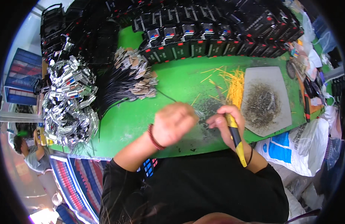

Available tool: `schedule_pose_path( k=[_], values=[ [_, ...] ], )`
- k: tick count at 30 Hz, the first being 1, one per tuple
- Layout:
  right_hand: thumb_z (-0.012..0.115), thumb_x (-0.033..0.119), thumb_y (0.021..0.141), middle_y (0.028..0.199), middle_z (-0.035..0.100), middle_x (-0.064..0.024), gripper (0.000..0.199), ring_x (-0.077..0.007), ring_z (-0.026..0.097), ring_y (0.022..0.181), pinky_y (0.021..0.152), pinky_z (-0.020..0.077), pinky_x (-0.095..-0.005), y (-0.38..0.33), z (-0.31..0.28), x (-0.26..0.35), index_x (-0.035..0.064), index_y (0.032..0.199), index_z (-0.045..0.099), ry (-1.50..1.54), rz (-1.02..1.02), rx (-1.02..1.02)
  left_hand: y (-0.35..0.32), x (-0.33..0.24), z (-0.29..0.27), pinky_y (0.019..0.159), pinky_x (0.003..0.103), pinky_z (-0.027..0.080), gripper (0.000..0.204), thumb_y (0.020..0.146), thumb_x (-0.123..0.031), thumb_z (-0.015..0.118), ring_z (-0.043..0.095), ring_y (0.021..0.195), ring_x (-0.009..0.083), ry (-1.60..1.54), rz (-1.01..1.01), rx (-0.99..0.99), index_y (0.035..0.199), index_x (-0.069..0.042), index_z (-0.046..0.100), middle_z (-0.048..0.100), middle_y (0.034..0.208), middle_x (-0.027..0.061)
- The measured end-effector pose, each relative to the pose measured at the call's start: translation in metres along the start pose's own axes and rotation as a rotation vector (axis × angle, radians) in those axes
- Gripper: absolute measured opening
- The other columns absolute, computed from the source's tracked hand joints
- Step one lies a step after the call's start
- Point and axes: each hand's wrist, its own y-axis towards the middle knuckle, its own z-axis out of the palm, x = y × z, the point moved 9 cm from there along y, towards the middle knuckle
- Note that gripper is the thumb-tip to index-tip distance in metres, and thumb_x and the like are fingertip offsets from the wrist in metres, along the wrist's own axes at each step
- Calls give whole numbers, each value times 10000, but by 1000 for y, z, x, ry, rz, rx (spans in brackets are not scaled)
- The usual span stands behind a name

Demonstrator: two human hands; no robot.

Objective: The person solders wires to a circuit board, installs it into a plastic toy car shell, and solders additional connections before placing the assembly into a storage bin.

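The right hand [226,131] pinches the yellow-and-black tool [236,137], its long axis slanting away to the upper left; the left hand [175,122] lies left of it, a silvery piece [198,112] at its near side; its blurred finger grip I cannot tell.

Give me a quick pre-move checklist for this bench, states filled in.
1. Yellow-and-black tool held in the right hand: ok.
2. Tool's end pointing away from the left hand: ok, it points up toward the yellow strips.
3. Left hand's hold on a small piece: cannot tell, blurred.
4. Green worktop clean around the hands: not ok, dark bits scattered.
5. Yellow strips all gathered: not ok, several lie loose.
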Motion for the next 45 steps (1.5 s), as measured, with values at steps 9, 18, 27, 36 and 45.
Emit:
schedule_pose_path(
  k=[9,18,27,36,45],
  values=[
    [731,-27,809,789,559,-17,351,-76,546,710,619,464,-230,-22,-3,24,52,1082,525,-98,-13,-4,-6,-23,21,674,327,537,244,674,-57,830,641,776,235,-392,-295,-59,869,-32,686,638,925,87],
    [714,-24,832,830,596,-90,408,-110,575,699,594,460,-238,-24,22,24,73,1076,400,-107,-198,258,-75,4,65,693,212,508,234,834,25,726,614,760,70,-1436,-1027,-130,995,-5,558,655,858,42],
    [722,-40,803,793,568,-31,305,-93,559,660,591,466,-243,-3,-11,2,54,1031,543,-418,-75,83,-70,15,-24,585,360,523,144,704,12,745,652,673,282,43,-520,114,829,-23,682,655,733,115],
    [741,143,789,679,590,-72,310,-287,581,578,527,453,-407,2,5,-31,133,1045,568,-917,-201,238,-119,55,-8,725,413,472,167,662,-25,739,589,791,308,127,-733,128,797,-41,642,606,819,104],
    [627,189,945,710,614,-49,321,-108,603,626,582,492,-259,-24,-83,15,-16,1182,560,-448,-56,-142,-38,83,82,658,398,509,122,761,-143,727,630,759,318,211,-714,160,797,-54,651,638,862,113]
  ],
)
